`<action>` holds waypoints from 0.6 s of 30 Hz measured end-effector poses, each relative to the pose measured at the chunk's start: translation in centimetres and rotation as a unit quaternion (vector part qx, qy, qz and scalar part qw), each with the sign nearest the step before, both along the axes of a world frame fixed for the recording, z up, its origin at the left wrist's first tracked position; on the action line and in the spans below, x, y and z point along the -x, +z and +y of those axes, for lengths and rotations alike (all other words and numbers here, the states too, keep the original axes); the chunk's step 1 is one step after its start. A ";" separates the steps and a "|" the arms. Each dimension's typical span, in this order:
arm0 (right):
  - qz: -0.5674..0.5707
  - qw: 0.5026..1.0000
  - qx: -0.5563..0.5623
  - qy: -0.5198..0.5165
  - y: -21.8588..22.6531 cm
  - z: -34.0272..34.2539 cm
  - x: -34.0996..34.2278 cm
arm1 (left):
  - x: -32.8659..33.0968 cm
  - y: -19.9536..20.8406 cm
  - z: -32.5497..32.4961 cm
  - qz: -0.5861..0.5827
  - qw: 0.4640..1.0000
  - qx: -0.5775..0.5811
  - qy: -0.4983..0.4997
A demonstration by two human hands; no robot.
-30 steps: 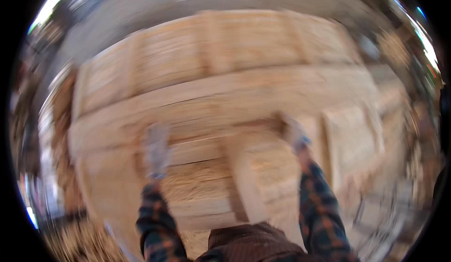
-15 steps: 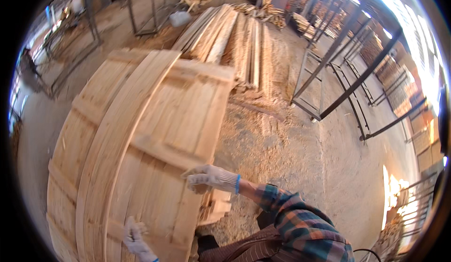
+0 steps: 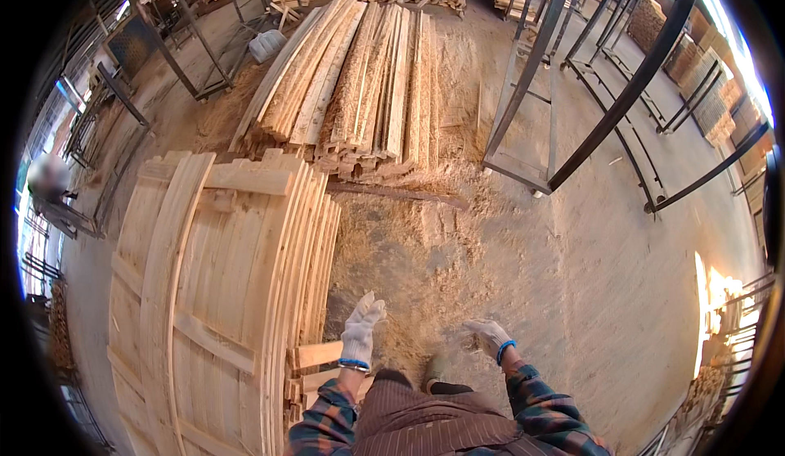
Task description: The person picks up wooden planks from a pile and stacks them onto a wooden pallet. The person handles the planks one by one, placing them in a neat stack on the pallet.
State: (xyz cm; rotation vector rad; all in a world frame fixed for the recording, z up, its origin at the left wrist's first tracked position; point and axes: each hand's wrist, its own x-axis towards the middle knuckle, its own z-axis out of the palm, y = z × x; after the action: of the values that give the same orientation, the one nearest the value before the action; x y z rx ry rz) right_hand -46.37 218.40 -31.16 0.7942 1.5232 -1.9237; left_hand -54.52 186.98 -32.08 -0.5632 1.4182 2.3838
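My left hand [image 3: 362,327], in a white knit glove with a blue cuff, is raised with its fingers stretched out and holds nothing. It is beside a stack of pale wooden panels [image 3: 225,288] at my left, apart from it. My right hand [image 3: 491,336], gloved the same way, hangs over the dusty floor with its fingers apart and nothing between them. A long board [image 3: 168,292] lies lengthwise over the crosspieces of the top panel. Close to my left wrist, short wood blocks [image 3: 317,354] stick out beside the stack.
A big pile of long planks [image 3: 372,88] lies on the floor ahead. Dark metal rack frames [image 3: 564,129] stand at the front right, others at the far left. Sawdust [image 3: 401,251] covers the floor. A person [image 3: 51,190] is at the far left edge.
My view has turned toward the right, off the panel stack. Both hands have left the area over the top panel and are now to the right of the stack, in front of my body.
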 end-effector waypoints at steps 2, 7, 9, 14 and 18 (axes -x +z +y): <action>-0.059 0.996 0.065 -0.022 -1.6 0.9 2.6 | 2.1 -5.0 0.2 -0.001 0.999 -0.027 0.032; -0.123 0.990 0.067 -0.026 -5.8 3.0 14.1 | 11.7 -3.1 7.0 -0.080 0.995 -0.015 0.053; -0.147 0.985 0.087 -0.010 -9.0 2.9 20.5 | 17.1 -6.5 7.3 -0.093 0.994 0.002 0.048; -0.105 0.973 0.197 -0.064 -14.9 2.6 37.9 | 34.3 -13.1 9.5 -0.173 0.981 0.056 0.069; -0.075 0.982 0.109 -0.138 -17.6 2.7 50.6 | 45.5 -22.5 11.0 -0.167 0.981 -0.012 0.100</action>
State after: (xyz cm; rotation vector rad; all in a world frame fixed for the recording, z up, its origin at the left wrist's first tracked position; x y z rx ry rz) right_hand -96.98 221.11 -48.78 1.0690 1.1364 -2.1285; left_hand -100.03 198.02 -54.62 -1.0875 1.2330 2.3082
